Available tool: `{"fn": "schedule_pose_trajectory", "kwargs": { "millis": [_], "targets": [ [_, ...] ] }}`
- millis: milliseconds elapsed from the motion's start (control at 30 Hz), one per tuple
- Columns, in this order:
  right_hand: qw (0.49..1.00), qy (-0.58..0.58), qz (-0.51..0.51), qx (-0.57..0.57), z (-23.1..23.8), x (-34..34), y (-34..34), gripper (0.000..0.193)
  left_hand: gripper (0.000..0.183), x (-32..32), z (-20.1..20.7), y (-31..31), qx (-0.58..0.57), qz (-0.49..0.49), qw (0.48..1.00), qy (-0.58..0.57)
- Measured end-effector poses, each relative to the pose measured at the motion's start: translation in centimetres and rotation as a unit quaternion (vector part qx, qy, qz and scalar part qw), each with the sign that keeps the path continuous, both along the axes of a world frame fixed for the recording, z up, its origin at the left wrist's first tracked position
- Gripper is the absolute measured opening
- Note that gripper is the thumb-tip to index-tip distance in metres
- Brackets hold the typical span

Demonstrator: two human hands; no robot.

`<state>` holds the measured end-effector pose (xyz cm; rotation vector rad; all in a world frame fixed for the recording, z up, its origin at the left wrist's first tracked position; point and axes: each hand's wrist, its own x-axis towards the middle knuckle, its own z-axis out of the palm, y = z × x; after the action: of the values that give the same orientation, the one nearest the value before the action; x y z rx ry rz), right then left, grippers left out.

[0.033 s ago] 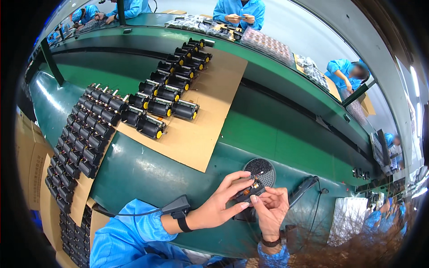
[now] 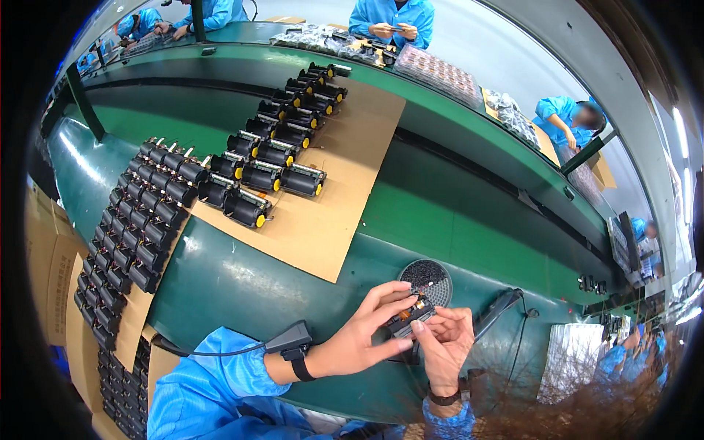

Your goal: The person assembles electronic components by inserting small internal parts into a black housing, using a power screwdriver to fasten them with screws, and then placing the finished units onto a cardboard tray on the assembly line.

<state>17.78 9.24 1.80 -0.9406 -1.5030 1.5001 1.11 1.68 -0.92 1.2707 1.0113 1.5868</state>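
Over the near part of the green bench, both hands meet at a small black plastic assembly [image 2: 412, 315] with an orange-brown patch and small metallic bits. My left hand [image 2: 359, 330] comes from the left, its fingertips against the assembly's far left side and its thumb held apart from it below. My right hand [image 2: 446, 341] pinches the right end between thumb and fingers. Just behind the hands stands a round dish [image 2: 429, 282] of small dark pieces, probably screws. Beneath the hands a dark object is mostly hidden. A black strap with a grey cabled clip sits on my left wrist.
A corded, dark handheld tool [image 2: 499, 312] lies right of my hands. Cardboard [image 2: 345, 220] at the centre-left carries rows of black housings with yellow ends [image 2: 253, 209]; more black housings [image 2: 139, 220] stand packed at the left. Co-workers in blue sit beyond the raised shelf.
My left thumb has shifted slightly down and away from the black assembly, showing more of its near side. The right hand keeps its pinch.
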Motion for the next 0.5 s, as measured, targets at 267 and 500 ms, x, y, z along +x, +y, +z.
{"fn": "schedule_pose_trajectory", "kwargs": {
  "millis": [267, 500],
  "targets": [
    [0.974, -0.116, -0.018, 0.195, 0.2, 0.0, 0.6, 0.058, 0.041, -0.8, -0.3, 0.3, -0.156, -0.039, 0.953, -0.256],
    [0.956, -0.142, 0.081, 0.244, -0.8, -0.1, 1.3, 0.052, 0.041, -0.4, -0.5, 0.0, -0.21, -0.099, 0.929, -0.289]
  ]
}}
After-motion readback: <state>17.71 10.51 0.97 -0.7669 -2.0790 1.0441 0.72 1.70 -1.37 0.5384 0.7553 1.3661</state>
